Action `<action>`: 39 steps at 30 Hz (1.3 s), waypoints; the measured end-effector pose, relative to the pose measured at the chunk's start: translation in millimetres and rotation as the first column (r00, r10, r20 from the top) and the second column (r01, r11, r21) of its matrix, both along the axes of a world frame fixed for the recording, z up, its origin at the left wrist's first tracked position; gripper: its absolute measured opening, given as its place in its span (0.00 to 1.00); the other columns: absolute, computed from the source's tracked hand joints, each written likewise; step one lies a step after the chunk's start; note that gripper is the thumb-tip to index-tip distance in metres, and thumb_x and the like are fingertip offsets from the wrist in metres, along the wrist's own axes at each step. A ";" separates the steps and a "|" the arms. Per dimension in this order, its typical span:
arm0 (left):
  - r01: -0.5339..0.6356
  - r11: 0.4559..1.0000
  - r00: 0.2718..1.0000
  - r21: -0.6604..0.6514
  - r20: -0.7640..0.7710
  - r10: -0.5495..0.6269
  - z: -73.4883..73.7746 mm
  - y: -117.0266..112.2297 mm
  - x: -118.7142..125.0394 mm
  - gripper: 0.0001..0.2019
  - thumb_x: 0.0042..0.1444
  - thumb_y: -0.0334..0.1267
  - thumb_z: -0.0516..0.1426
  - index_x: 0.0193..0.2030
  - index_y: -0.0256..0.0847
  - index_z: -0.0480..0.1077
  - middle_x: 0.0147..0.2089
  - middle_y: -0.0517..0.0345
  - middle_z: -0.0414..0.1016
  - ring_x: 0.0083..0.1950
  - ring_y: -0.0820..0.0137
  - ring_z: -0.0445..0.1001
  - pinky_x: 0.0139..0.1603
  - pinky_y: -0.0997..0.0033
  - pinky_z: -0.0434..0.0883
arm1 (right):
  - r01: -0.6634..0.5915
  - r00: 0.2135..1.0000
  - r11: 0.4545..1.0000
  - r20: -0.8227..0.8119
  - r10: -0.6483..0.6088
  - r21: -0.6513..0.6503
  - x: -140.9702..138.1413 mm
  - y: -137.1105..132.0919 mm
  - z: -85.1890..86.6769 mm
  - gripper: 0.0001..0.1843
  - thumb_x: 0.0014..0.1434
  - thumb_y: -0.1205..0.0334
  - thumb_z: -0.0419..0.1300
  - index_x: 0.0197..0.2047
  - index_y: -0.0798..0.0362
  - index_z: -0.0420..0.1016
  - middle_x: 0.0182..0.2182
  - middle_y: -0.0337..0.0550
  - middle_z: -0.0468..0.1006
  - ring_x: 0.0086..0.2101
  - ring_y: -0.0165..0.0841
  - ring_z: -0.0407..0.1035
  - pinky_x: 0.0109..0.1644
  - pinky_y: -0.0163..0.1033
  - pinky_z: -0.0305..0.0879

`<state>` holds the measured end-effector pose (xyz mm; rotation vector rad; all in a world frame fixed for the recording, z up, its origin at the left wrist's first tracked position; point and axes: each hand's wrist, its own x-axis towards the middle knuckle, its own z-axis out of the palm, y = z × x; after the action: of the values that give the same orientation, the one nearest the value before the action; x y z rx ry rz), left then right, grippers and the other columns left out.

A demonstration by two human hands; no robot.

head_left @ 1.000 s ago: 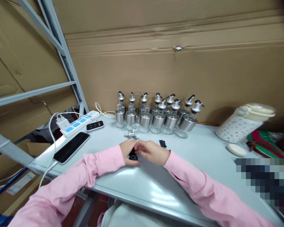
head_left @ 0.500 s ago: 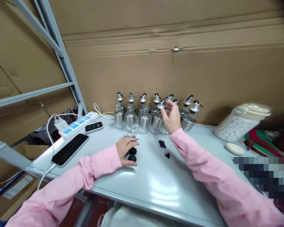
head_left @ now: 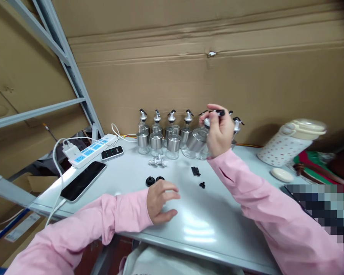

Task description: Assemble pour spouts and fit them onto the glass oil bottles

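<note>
My right hand [head_left: 220, 131] is closed round the silver pourer top of a glass oil bottle [head_left: 197, 141] with a steel band. That bottle leans, its neck toward my palm, and a black spout tip pokes out above the fingers. My left hand [head_left: 162, 202] hovers low over the front part of the table, fingers apart and nothing in them. Just behind it lie round black stoppers [head_left: 150, 181], partly covered by the hand. Silver pourer parts [head_left: 157, 162] lie farther back. Small black pieces [head_left: 195, 171] and a black three-lobed bit [head_left: 202, 185] rest between my hands.
Several oil bottles [head_left: 156, 141] stand in rows along the cardboard wall, some with pourers and some bare-necked. At left are a power strip [head_left: 93, 149], a small black device [head_left: 112, 152] and a phone [head_left: 84, 181]. A dotted flask [head_left: 289, 143] and white oval object [head_left: 282, 175] sit right.
My right hand has gone from open beside the bottles to gripping one by its pourer, and that bottle now tilts. My left hand has come nearer the front edge, uncovering the stoppers.
</note>
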<state>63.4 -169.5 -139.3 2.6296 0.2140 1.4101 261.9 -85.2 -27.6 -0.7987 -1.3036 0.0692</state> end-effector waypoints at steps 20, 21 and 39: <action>0.092 0.885 0.982 -0.456 0.189 -0.005 -6.3 -11.0 45.6 0.38 0.48 0.38 0.59 0.63 0.43 0.43 0.61 0.46 0.52 0.62 0.55 0.54 0.60 0.52 0.58 | -0.565 0.824 0.771 -0.153 0.545 -0.295 -28.8 -117.3 -34.8 0.14 0.61 0.61 0.52 0.50 0.47 0.65 0.35 0.40 0.71 0.36 0.29 0.67 0.40 0.36 0.65; 0.088 0.882 0.984 -0.463 0.179 -0.004 -6.8 -10.8 45.5 0.38 0.48 0.38 0.59 0.63 0.44 0.42 0.61 0.46 0.52 0.61 0.55 0.55 0.59 0.52 0.58 | -0.576 0.816 0.766 -0.147 0.559 -0.285 -29.1 -118.0 -35.7 0.16 0.59 0.61 0.54 0.51 0.47 0.64 0.36 0.41 0.71 0.37 0.31 0.67 0.41 0.37 0.65; 0.126 0.775 0.992 -0.620 0.071 -0.105 -0.7 -14.7 38.4 0.31 0.50 0.38 0.59 0.56 0.41 0.46 0.56 0.47 0.57 0.56 0.59 0.62 0.54 0.58 0.65 | -0.397 0.882 0.868 0.136 0.450 -0.298 -23.5 -118.9 -58.2 0.12 0.62 0.55 0.47 0.47 0.50 0.62 0.34 0.43 0.70 0.33 0.33 0.68 0.36 0.40 0.66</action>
<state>101.7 -184.2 -140.0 2.0273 0.4249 1.0893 238.4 -204.1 -85.8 -0.7383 -1.6733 0.5385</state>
